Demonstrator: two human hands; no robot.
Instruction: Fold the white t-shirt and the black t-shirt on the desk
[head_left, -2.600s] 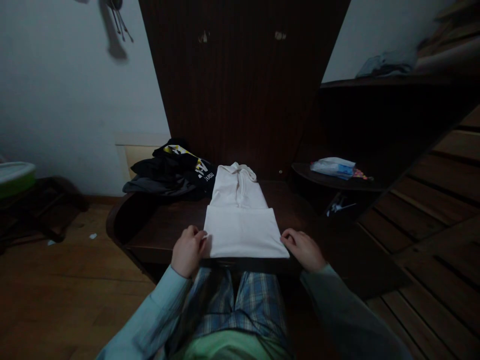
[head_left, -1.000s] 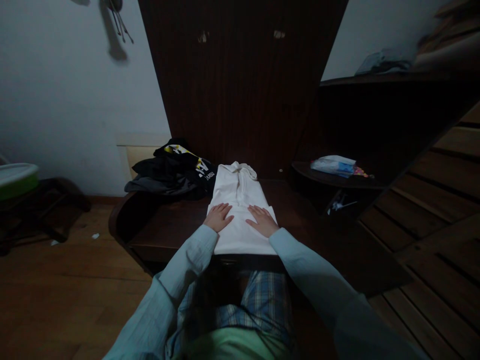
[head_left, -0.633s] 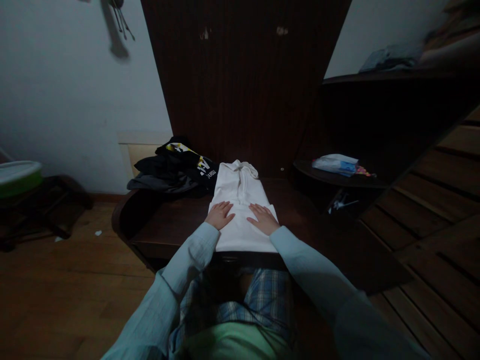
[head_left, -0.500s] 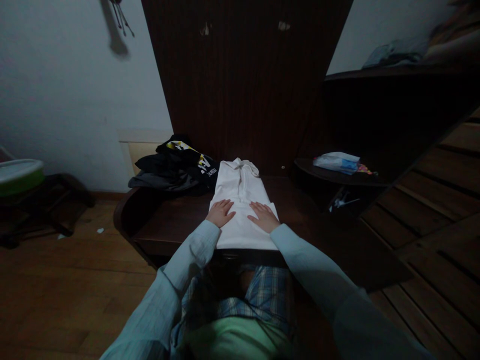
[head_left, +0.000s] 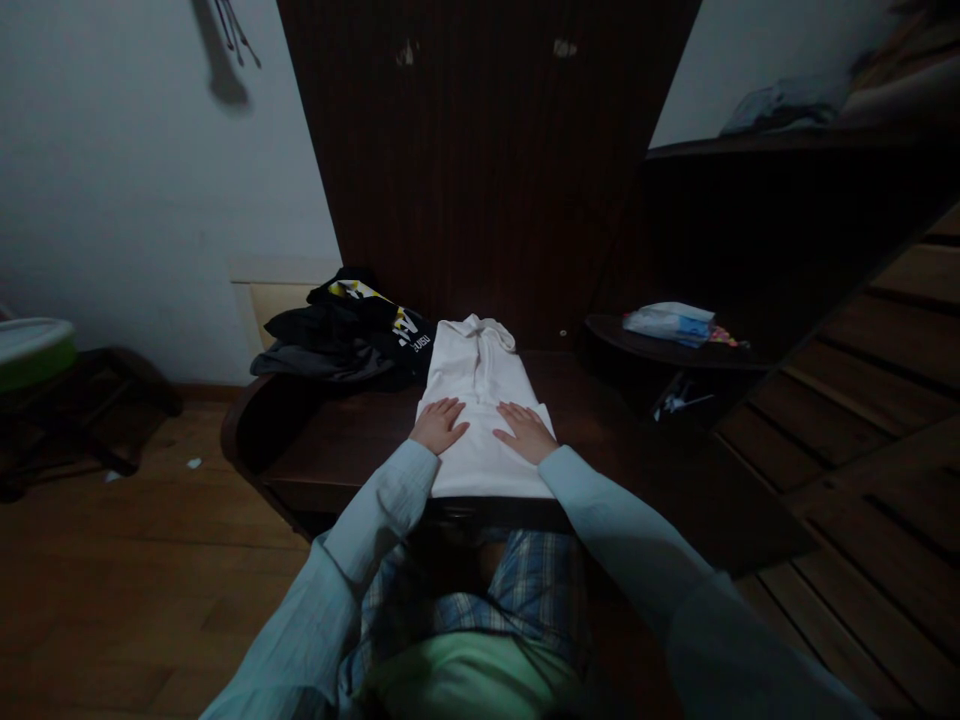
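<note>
Dark brown wood forms the desk [head_left: 322,445] and the tall panel [head_left: 480,180] behind it, both dimly lit. On the desk, reaching its front edge, lies a white garment [head_left: 484,430], folded long and narrow, its neck end toward the panel and its near part doubled over. The left hand [head_left: 440,426] and the right hand [head_left: 526,432] rest palm down on it, fingers spread a little, thumbs turned toward each other with bare cloth between. Pale blue sleeves [head_left: 375,510] cover both arms. At the garment's left, a heap of dark clothes [head_left: 345,335] with white and yellow print lies beside its far end. To the right, a blue and white packet [head_left: 671,322] sits on a rounded shelf [head_left: 607,333]. Farther out stand wooden slats [head_left: 840,410] on the right and, on the left, a green tub [head_left: 37,367] on a dark stand [head_left: 112,375] over a plank floor [head_left: 150,540]
</note>
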